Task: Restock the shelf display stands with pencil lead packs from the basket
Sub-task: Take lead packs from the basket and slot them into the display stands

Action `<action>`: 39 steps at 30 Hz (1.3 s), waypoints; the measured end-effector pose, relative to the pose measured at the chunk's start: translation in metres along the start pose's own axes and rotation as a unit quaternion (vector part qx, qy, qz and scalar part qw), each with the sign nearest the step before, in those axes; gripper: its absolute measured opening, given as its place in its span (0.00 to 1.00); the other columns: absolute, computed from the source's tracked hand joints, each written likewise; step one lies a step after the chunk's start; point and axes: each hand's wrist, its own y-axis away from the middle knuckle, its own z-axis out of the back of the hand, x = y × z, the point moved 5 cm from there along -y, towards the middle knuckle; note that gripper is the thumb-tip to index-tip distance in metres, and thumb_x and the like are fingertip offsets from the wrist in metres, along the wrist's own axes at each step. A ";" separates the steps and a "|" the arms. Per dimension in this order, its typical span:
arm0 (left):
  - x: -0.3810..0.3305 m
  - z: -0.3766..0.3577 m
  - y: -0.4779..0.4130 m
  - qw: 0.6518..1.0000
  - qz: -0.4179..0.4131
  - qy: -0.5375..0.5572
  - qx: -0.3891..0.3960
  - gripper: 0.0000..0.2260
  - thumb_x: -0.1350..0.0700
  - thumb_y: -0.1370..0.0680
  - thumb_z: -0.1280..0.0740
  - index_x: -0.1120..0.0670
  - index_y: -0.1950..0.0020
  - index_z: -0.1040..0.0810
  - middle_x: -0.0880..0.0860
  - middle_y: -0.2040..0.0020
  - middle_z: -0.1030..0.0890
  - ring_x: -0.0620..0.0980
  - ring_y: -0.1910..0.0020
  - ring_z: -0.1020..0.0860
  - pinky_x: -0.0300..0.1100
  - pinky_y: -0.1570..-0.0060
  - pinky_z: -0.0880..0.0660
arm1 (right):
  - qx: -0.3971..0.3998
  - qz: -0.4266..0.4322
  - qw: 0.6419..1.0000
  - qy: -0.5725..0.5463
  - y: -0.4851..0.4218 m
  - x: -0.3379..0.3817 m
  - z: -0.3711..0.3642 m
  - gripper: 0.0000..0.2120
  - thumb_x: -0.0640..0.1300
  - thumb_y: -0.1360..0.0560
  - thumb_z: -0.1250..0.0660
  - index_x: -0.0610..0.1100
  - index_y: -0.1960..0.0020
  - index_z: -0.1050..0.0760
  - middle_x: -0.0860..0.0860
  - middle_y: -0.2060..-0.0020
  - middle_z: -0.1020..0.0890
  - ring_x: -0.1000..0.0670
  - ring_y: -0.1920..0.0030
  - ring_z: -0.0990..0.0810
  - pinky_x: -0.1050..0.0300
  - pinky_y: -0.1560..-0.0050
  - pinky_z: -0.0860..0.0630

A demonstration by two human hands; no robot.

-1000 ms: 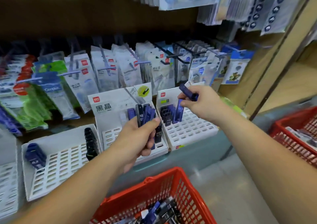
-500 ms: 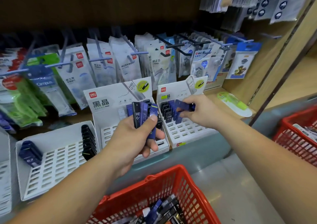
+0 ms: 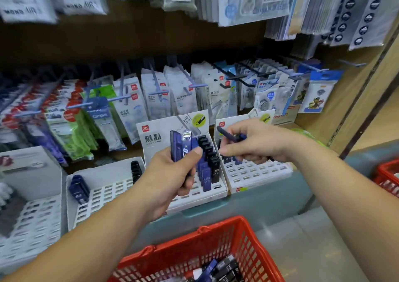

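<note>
My left hand (image 3: 170, 173) grips a bunch of blue lead packs (image 3: 180, 144) upright in front of the middle white display stand (image 3: 216, 193), which holds rows of blue and black HB 0.5 packs (image 3: 210, 169). To its right, my right hand (image 3: 257, 143) pinches a single blue lead pack (image 3: 225, 133) above the right white stand (image 3: 259, 173), whose back slots hold a few packs. A red basket (image 3: 194, 251) with more lead packs (image 3: 222, 268) sits below, at the bottom of the view.
A white slotted stand (image 3: 101, 197) on the left holds a few blue and black packs. Another white stand (image 3: 32, 223) sits further left. Hanging stationery packets (image 3: 155, 96) fill the hooks behind. A second red basket (image 3: 388, 178) is at the right edge.
My right hand pushed a pack down into the right stand, then came back up and left beside my left hand, a blue pack in its fingers. My left hand kept its bunch.
</note>
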 end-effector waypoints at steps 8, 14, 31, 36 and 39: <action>-0.030 0.007 0.012 1.000 -0.018 -0.004 -0.025 0.08 0.54 0.20 0.28 0.59 0.49 0.21 0.56 0.67 0.23 0.48 0.76 0.32 0.37 0.79 0.37 | 0.102 0.050 0.977 0.182 0.004 0.058 -0.042 0.12 0.46 0.29 0.20 0.40 0.56 0.19 0.45 0.70 0.18 0.51 0.76 0.29 0.63 0.76 0.35; -0.007 0.028 0.005 0.995 0.000 0.090 -0.044 0.08 0.56 0.19 0.29 0.56 0.57 0.21 0.55 0.67 0.24 0.46 0.75 0.32 0.36 0.79 0.38 | 0.088 0.044 0.994 0.043 -0.005 0.046 -0.028 0.11 0.38 0.28 0.21 0.45 0.47 0.16 0.44 0.65 0.17 0.50 0.75 0.29 0.62 0.74 0.40; 0.006 0.069 0.002 0.998 0.045 0.009 -0.037 0.11 0.51 0.19 0.29 0.54 0.54 0.28 0.54 0.68 0.28 0.46 0.77 0.37 0.34 0.78 0.43 | -0.101 0.090 0.979 -0.153 -0.042 0.052 -0.029 0.09 0.36 0.24 0.26 0.37 0.47 0.23 0.54 0.75 0.24 0.51 0.77 0.32 0.64 0.78 0.43; 0.010 0.075 -0.007 0.998 0.034 -0.019 -0.058 0.12 0.50 0.23 0.24 0.55 0.50 0.23 0.51 0.69 0.33 0.47 0.76 0.39 0.38 0.77 0.41 | -0.097 0.075 0.983 -0.135 -0.055 0.056 -0.042 0.10 0.37 0.26 0.24 0.42 0.45 0.20 0.51 0.71 0.26 0.51 0.77 0.31 0.63 0.77 0.44; 0.008 0.079 -0.012 0.993 -0.011 -0.076 -0.086 0.15 0.47 0.29 0.20 0.54 0.51 0.19 0.49 0.71 0.29 0.47 0.76 0.35 0.38 0.77 0.35 | -0.079 0.083 0.983 -0.141 -0.062 0.062 -0.050 0.12 0.35 0.25 0.26 0.43 0.43 0.19 0.48 0.69 0.22 0.51 0.77 0.32 0.62 0.77 0.44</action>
